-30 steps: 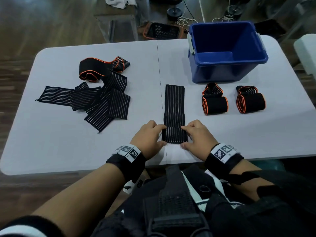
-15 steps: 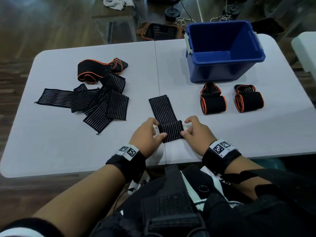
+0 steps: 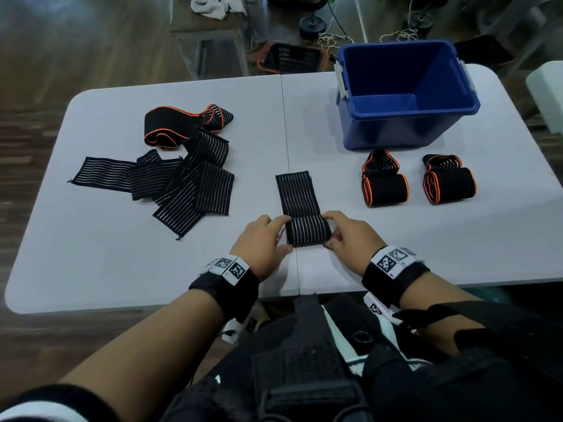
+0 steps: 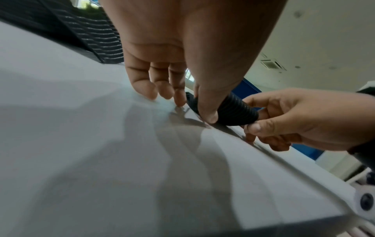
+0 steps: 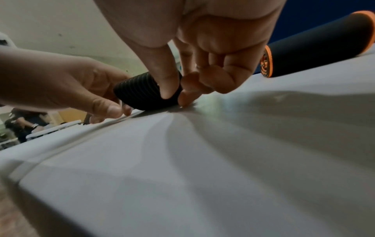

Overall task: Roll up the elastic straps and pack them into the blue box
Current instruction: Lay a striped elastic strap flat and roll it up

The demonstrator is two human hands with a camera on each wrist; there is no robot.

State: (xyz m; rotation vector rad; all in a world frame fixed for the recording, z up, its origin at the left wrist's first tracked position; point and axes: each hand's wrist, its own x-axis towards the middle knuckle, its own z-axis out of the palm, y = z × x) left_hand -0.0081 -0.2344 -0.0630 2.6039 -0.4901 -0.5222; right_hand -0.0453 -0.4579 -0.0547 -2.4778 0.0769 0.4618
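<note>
A black striped elastic strap [image 3: 300,197] lies near the table's front edge, its near end wound into a roll [image 3: 308,230]. My left hand [image 3: 264,239] pinches the roll's left end [image 4: 193,104] between thumb and fingers. My right hand [image 3: 350,234] pinches the roll's right end [image 5: 146,93]. The unrolled part stretches away from me. Two rolled orange-edged straps [image 3: 384,187] [image 3: 450,185] lie to the right. Behind them stands the open blue box [image 3: 405,95], nothing visible inside. A pile of loose straps [image 3: 182,178] sits on the left.
The white folding table [image 3: 122,254] has a centre seam under the strap. Behind the table stand a wooden bench [image 3: 210,28] with a cloth, a black basket [image 3: 289,57] and cables on the floor. A white object [image 3: 548,92] is at the far right.
The roll has grown thicker and the flat part shorter. The strap swung askew to the left half a second ago and now lies nearly straight again.
</note>
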